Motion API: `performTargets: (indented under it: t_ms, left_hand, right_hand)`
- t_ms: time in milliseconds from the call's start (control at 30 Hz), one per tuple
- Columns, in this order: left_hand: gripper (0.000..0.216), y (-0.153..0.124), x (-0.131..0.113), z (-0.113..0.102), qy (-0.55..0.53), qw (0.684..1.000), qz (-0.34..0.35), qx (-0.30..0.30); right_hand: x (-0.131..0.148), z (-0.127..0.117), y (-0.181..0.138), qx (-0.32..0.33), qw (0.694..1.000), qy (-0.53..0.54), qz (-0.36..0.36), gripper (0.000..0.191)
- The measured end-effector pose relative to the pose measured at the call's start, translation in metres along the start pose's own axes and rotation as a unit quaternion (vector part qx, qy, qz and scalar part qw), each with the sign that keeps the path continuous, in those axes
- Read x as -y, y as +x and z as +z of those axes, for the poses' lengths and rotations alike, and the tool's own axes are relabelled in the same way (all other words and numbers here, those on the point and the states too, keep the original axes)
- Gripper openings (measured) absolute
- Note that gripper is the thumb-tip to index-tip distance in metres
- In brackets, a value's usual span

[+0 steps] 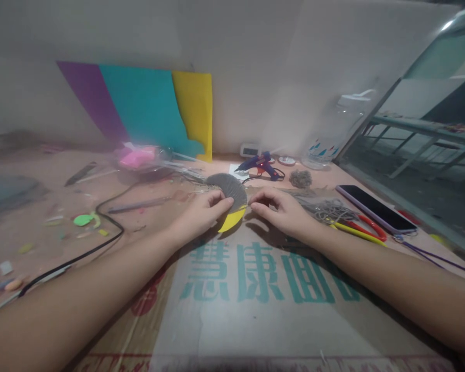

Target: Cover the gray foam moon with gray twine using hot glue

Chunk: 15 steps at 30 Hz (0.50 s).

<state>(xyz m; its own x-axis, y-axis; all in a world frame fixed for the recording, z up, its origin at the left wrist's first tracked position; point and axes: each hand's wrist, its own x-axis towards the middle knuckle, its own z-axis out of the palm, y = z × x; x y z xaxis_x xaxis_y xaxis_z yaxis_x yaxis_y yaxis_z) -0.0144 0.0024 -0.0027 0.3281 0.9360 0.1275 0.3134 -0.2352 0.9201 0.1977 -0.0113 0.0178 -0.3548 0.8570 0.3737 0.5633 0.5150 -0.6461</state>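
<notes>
Printed sheet (232,330) is lying nearest. Beyond it, left hand (199,214) is pinching the crescent (238,191); right hand (284,212) is hovering just beside, gripping something or nothing, I can't tell. I'm judging crescent light, bendable, best edge-held. Left hand is hiding part. Farther, bottle (321,152) is blurring.

Left hand (201,211) partly hides crescent (236,189); bluish disc (8,195) cut off, blurred.
</notes>
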Motion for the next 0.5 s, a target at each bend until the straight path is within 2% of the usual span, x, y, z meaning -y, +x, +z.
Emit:
performTargets:
  t_ms: [100, 267, 500]
  left_hand:
    - [0.034, 0.0010, 0.0012, 0.0002, 0.016, 1.000, 0.014, 0.001]
    - [0.035, 0.0021, 0.0029, -0.0007, 0.032, 0.999, 0.030, 0.027]
    - [0.035, 0.0018, 0.0033, -0.0003, 0.020, 0.998, 0.033, 0.046]
  right_hand:
    - [-0.0009, 0.0020, -0.0007, -0.016, 1.000, -0.019, 0.003, 0.014]
    - [0.0016, 0.0051, -0.0025, -0.023, 0.999, 0.014, 0.028, 0.015]
    - [-0.0013, 0.0062, -0.0015, 0.024, 0.991, 0.109, 0.073, 0.023]
